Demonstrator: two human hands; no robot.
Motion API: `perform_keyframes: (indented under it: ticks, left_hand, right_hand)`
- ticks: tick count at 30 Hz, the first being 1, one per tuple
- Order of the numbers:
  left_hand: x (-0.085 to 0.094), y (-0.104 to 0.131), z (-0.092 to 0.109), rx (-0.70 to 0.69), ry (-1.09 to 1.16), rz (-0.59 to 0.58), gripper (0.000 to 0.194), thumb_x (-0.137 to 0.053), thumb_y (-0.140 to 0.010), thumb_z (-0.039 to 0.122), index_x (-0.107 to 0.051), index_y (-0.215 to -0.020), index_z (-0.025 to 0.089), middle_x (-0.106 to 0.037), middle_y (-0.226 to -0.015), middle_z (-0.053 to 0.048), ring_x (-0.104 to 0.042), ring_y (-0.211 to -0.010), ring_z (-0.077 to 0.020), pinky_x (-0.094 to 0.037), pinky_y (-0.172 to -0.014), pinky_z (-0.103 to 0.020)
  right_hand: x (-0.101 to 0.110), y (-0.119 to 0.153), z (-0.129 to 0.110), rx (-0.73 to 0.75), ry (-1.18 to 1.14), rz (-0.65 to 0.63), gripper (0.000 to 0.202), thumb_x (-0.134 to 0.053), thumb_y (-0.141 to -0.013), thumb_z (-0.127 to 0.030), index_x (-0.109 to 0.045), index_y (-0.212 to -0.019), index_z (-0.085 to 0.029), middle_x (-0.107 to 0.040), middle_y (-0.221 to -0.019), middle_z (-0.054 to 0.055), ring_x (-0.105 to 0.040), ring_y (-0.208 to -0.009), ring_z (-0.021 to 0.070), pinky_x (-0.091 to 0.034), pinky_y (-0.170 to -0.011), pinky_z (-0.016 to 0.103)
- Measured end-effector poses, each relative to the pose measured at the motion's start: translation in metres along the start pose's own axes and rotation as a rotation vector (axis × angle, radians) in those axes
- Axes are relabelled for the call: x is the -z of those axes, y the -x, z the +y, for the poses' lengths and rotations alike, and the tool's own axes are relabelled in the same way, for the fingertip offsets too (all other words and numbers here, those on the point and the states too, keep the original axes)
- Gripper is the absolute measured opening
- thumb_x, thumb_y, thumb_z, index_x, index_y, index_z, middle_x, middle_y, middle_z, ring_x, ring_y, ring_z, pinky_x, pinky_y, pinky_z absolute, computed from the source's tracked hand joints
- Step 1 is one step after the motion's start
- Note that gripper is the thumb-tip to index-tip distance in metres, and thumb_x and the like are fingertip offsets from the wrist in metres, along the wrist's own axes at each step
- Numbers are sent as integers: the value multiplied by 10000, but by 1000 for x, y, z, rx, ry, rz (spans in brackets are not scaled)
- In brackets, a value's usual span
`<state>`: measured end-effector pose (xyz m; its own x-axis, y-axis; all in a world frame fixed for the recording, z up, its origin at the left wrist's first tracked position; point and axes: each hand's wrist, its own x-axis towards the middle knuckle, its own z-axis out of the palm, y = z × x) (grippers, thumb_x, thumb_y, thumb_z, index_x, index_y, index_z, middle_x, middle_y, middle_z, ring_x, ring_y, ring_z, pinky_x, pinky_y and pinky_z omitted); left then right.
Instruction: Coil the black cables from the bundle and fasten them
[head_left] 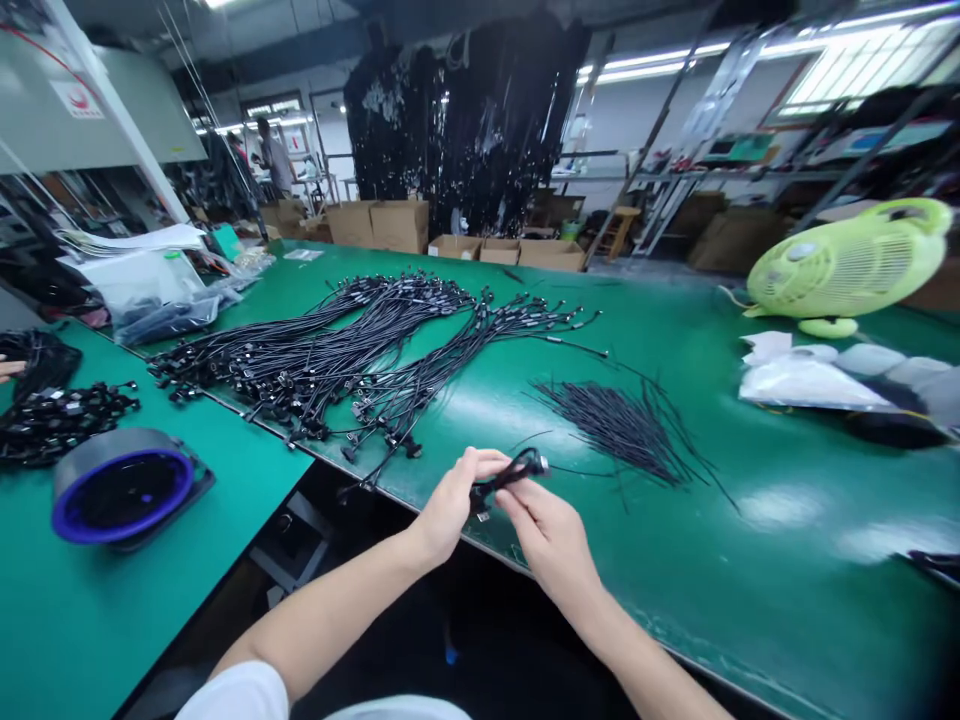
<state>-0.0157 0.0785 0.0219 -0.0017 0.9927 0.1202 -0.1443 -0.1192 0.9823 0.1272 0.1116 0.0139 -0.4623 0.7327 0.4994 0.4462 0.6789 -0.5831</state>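
A small coiled black cable [517, 467] is held between both hands above the front edge of the green table. My left hand [452, 500] grips its left side, near a metal plug end. Fingers of my right hand [547, 525] close round its lower right part, with a connector sticking out above them. A thin black strand runs off to the right from the hands. Beyond them lies a loose pile of thin black ties [619, 425]. Long black cables with connectors [322, 350] are spread in bunches at the left and centre of the table.
A yellow-green fan [847, 262] and plastic bags [814, 380] are at the right. On the left table [187, 480] are a round purple-rimmed device [124, 490] and more cables [60, 420], with another person's fingers [10, 368] beside them. A dark gap separates the tables. Cardboard boxes [401, 226] stand behind.
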Motion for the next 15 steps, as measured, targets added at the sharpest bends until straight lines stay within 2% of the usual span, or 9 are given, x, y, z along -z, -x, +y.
perform_keyframes:
  ticks: [2, 4, 5, 7, 9, 11, 13, 15]
  left_hand:
    - [7, 9, 5, -87, -192, -1, 654, -217, -973, 550, -738, -891, 165, -603, -1184, -107, -474, -1177, -247, -314, -1082, -389]
    - [10, 20, 5, -124, -323, -93, 616, -284, -947, 603, -709, -834, 171, -648, -1055, -110, -489, -1072, -234, -329, -1038, -377]
    - [9, 24, 2, -108, -339, -145, 596, -304, -934, 623, -684, -850, 172, -672, -971, -105, -504, -999, -227, -346, -1002, -376]
    - [7, 25, -8, -15, -303, -202, 600, -295, -913, 667, -645, -898, 179, -689, -856, -78, -512, -877, -212, -378, -925, -370]
    - [6, 20, -18, 124, -197, -165, 699, -203, -887, 725, -642, -872, 181, -672, -832, -61, -516, -815, -200, -398, -866, -357]
    - [6, 12, -24, 231, -47, -110, 803, -135, -855, 770, -661, -802, 165, -640, -840, -64, -529, -803, -193, -417, -826, -343]
    - [9, 7, -21, 265, 67, -89, 787, -230, -841, 784, -677, -795, 138, -630, -832, -74, -548, -802, -192, -429, -813, -336]
    - [11, 8, -13, 229, 81, -86, 691, -376, -846, 736, -692, -854, 122, -650, -852, -84, -560, -822, -194, -429, -832, -337]
  right_hand:
    - [2, 3, 4, -132, -173, -82, 376, -390, -956, -382, -607, -724, -181, -640, -691, 13, -600, -636, 154, -432, -572, 236]
    - [9, 3, 9, -190, -166, -86, 392, -402, -951, -410, -562, -670, -188, -596, -633, 1, -575, -602, 152, -419, -548, 238]
    - [13, 2, 11, -192, -115, -49, 383, -411, -951, -405, -547, -664, -191, -581, -625, -3, -561, -592, 146, -412, -548, 238]
    - [20, 3, 10, -113, 24, 51, 356, -421, -957, -364, -526, -661, -195, -557, -613, -5, -530, -572, 135, -395, -546, 236]
    - [21, 7, 2, 60, 162, 104, 337, -411, -965, -299, -519, -662, -198, -537, -601, -1, -505, -565, 133, -377, -544, 238]
    - [17, 14, -8, 239, 255, 102, 322, -395, -967, -232, -533, -678, -198, -543, -612, 8, -501, -577, 137, -376, -561, 239]
    - [11, 21, -15, 322, 271, 55, 310, -384, -969, -195, -556, -711, -198, -560, -635, 10, -516, -594, 136, -392, -580, 234]
    - [8, 24, -16, 304, 218, -3, 298, -387, -973, -199, -563, -732, -200, -578, -656, 6, -545, -612, 132, -418, -588, 223]
